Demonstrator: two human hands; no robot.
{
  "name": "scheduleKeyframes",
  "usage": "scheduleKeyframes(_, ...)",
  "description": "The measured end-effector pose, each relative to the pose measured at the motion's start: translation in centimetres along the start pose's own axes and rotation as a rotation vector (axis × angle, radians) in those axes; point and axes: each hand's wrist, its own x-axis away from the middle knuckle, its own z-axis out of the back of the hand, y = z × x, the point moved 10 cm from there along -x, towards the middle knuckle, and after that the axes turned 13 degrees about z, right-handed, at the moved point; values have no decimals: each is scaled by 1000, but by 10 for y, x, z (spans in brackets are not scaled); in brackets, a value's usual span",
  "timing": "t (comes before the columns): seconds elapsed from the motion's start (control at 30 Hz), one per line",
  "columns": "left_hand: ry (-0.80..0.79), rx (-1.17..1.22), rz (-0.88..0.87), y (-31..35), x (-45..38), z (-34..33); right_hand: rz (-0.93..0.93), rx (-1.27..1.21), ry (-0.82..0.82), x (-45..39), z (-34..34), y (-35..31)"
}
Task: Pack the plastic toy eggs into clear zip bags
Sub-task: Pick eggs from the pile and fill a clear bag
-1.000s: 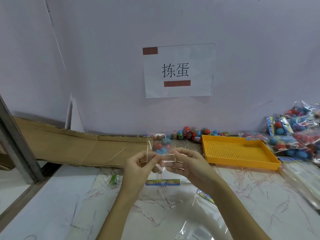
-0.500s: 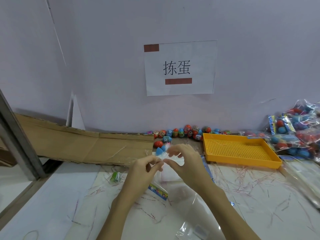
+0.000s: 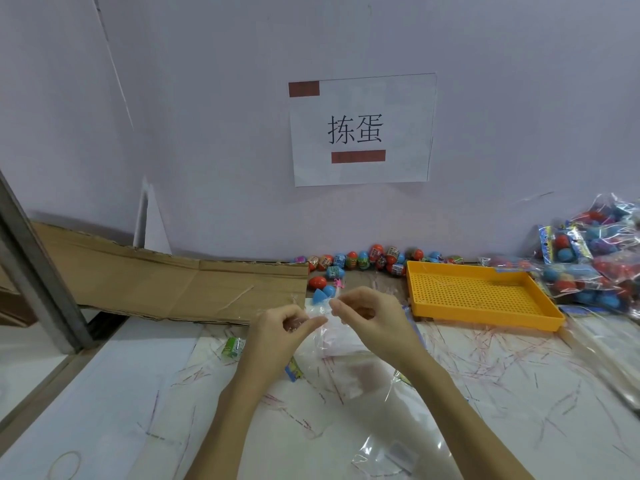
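Both hands pinch a clear zip bag (image 3: 329, 336) above the table (image 3: 519, 393): left hand (image 3: 280, 332) grips it between thumb and forefinger, right hand (image 3: 367, 315) pinches its upper edge. Loose toy eggs (image 3: 367, 260) lie along the wall behind, left of the orange tray (image 3: 478, 296); packed bags of eggs (image 3: 595, 265) are piled at far right, and a cardboard sheet (image 3: 166, 282) lies at left

packed bags (image 3: 595, 268) cut off at the right edge — clear bag (image 3: 329, 332) edges too faint to trace
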Motion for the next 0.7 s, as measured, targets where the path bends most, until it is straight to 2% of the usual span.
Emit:
scheduleKeyframes(0.2, 38, 49, 39, -3, -1, 7, -209, -62, -169, 8, -12, 18)
scheduleKeyframes(0.37, -45, 66, 98, -7, -1, -2, -138, -272, -83, 5, -3, 3)
scheduleKeyframes(0.53, -240, 461, 209, -11, 0, -6, -155, -331, 79, 4, 11, 7)
scheduleKeyframes(0.6, -246, 465, 204, -14, 0, -6, -183, -383, 49, 5, 9, 10)
scheduleKeyframes(0.7, -217, 393, 158, -11, -1, -6, -185, -377, -79, 7, 2, 8)
